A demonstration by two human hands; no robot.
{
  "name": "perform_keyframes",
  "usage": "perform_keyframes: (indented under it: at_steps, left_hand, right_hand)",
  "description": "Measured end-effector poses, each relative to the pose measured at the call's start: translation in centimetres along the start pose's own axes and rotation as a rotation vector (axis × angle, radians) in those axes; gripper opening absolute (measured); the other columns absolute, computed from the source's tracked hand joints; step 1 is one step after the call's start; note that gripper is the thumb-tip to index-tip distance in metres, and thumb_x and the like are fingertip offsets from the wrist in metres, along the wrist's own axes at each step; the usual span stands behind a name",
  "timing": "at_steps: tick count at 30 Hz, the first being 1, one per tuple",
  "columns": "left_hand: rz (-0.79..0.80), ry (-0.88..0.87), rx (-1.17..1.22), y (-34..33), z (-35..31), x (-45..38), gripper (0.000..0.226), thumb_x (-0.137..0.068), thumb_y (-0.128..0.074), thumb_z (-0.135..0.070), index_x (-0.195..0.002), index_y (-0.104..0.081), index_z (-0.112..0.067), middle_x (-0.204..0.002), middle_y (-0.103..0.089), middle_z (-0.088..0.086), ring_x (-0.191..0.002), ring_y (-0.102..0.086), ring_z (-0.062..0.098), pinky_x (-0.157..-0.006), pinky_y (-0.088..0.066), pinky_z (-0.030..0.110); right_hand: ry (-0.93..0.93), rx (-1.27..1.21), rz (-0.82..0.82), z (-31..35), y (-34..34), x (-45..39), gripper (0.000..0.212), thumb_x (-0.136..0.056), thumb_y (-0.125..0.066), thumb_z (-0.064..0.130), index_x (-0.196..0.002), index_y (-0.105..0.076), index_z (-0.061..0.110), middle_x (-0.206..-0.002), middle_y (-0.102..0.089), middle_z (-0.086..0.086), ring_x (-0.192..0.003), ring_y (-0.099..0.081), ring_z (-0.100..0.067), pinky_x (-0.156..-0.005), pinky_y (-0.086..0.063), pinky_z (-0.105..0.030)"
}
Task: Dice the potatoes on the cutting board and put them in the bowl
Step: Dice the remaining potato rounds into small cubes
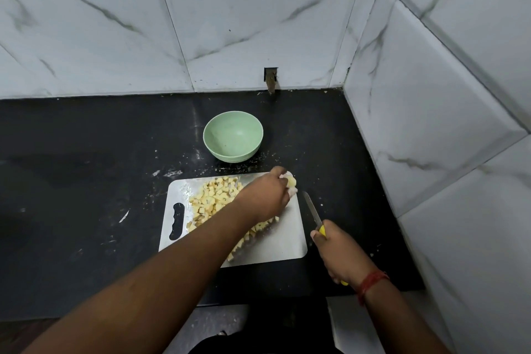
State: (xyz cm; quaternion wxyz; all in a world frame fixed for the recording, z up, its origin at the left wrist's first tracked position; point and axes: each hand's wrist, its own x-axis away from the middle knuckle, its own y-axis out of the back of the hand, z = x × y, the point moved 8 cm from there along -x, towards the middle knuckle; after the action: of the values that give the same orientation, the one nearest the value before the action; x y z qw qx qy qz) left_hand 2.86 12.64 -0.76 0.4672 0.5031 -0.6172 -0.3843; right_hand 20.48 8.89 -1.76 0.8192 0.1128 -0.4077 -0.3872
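A steel cutting board (283, 241) lies on the black counter, covered on its left and middle with several pale yellow potato dice (214, 200). My left hand (265, 195) reaches across the board and holds a potato piece (290, 181) at the board's far right corner. My right hand (340, 253) grips a yellow-handled knife (313, 213), whose blade points away along the board's right edge. Beyond the board stands a light green bowl (233, 136) with nothing inside it.
The black counter (86, 181) ends at marble-tiled walls behind and on the right (431, 123). A small metal fitting (270, 80) juts from the back wall above the counter. White specks and scraps lie scattered around the board. The counter's front edge runs below the board.
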Motion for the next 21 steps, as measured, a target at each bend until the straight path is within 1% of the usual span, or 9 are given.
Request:
perform_keyframes:
  at_steps: [2,4,6,9,12,13,16,19,21]
  left_hand:
    - [0.005,-0.037,-0.091,-0.5,-0.4,0.3,0.048,-0.109,-0.036,-0.039,-0.127,-0.065,-0.004,-0.138,-0.053,0.009,-0.123,-0.056,0.028,-0.11,-0.034,0.035]
    - [-0.009,-0.039,-0.198,-1.2,0.2,0.6,0.049,-0.108,-0.035,-0.042,-0.129,-0.065,-0.009,-0.137,-0.054,0.007,-0.128,-0.051,0.026,-0.124,-0.019,0.041]
    - [-0.022,-0.018,-0.246,-1.6,0.7,1.0,0.049,-0.107,-0.035,-0.044,-0.135,-0.06,-0.011,-0.142,-0.05,0.007,-0.135,-0.043,0.025,-0.127,-0.008,0.046]
    - [-0.088,-0.028,-0.204,-0.7,0.3,1.5,0.049,-0.105,-0.04,-0.041,-0.146,-0.048,-0.016,-0.156,-0.035,0.012,-0.147,-0.03,0.028,-0.127,-0.004,0.047]
    - [-0.031,-0.1,-0.207,-0.9,-0.2,0.6,0.055,-0.105,-0.042,-0.04,-0.157,-0.034,-0.022,-0.168,-0.013,0.015,-0.154,-0.018,0.029,-0.128,-0.005,0.045]
    - [0.003,-0.103,-0.226,-1.3,-0.2,0.1,0.056,-0.106,-0.041,-0.041,-0.158,-0.033,-0.021,-0.169,-0.011,0.015,-0.154,-0.017,0.03,-0.128,-0.005,0.045]
    - [0.032,-0.082,-0.228,-1.4,-0.6,-0.9,0.051,-0.106,-0.04,-0.04,-0.148,-0.049,-0.013,-0.162,-0.026,0.017,-0.146,-0.031,0.033,-0.126,-0.015,0.042]
    - [-0.057,-0.106,-0.172,-1.2,-0.8,-1.1,0.045,-0.106,-0.041,-0.034,-0.125,-0.068,-0.003,-0.147,-0.039,0.013,-0.13,-0.043,0.029,-0.113,-0.036,0.04]
    - [-0.12,-0.149,-0.166,-1.6,-0.9,-0.6,0.044,-0.104,-0.044,-0.034,-0.116,-0.072,-0.002,-0.144,-0.041,0.009,-0.126,-0.042,0.025,-0.109,-0.041,0.04]
  right_hand:
    - [0.002,-0.007,-0.001,0.1,0.0,-0.1,0.022,-0.101,-0.04,0.034,-0.095,-0.042,0.013,-0.068,-0.047,-0.008,-0.039,-0.043,-0.018,-0.039,-0.037,-0.024]
    - [0.003,-0.006,-0.003,0.3,0.1,-0.1,0.021,-0.102,-0.04,0.034,-0.096,-0.043,0.014,-0.069,-0.048,-0.007,-0.041,-0.044,-0.018,-0.039,-0.038,-0.024]
    - [0.004,0.013,-0.005,0.4,0.2,-0.2,0.02,-0.102,-0.039,0.035,-0.095,-0.043,0.016,-0.07,-0.05,-0.007,-0.043,-0.046,-0.019,-0.04,-0.038,-0.024]
    - [0.002,0.017,-0.001,0.4,0.0,-0.4,0.021,-0.102,-0.039,0.036,-0.096,-0.044,0.016,-0.071,-0.05,-0.007,-0.045,-0.047,-0.019,-0.041,-0.04,-0.025]
    - [-0.001,0.001,0.01,0.2,-0.5,-0.6,0.022,-0.101,-0.04,0.035,-0.096,-0.044,0.014,-0.069,-0.049,-0.008,-0.045,-0.046,-0.02,-0.041,-0.04,-0.026]
    - [0.0,-0.006,0.013,0.2,-0.6,-0.7,0.022,-0.101,-0.04,0.035,-0.095,-0.044,0.014,-0.069,-0.049,-0.008,-0.045,-0.046,-0.021,-0.042,-0.039,-0.026]
    - [0.008,-0.002,0.017,0.1,-0.9,-0.7,0.023,-0.101,-0.04,0.036,-0.094,-0.042,0.014,-0.069,-0.048,-0.008,-0.045,-0.046,-0.021,-0.04,-0.039,-0.026]
    - [0.009,-0.004,0.014,-0.2,-0.8,-0.5,0.022,-0.101,-0.041,0.035,-0.093,-0.043,0.015,-0.068,-0.049,-0.008,-0.044,-0.046,-0.021,-0.04,-0.039,-0.025]
    - [0.007,-0.017,0.005,-0.4,-0.5,-0.4,0.02,-0.101,-0.041,0.034,-0.093,-0.043,0.016,-0.067,-0.049,-0.007,-0.043,-0.045,-0.02,-0.041,-0.039,-0.025]
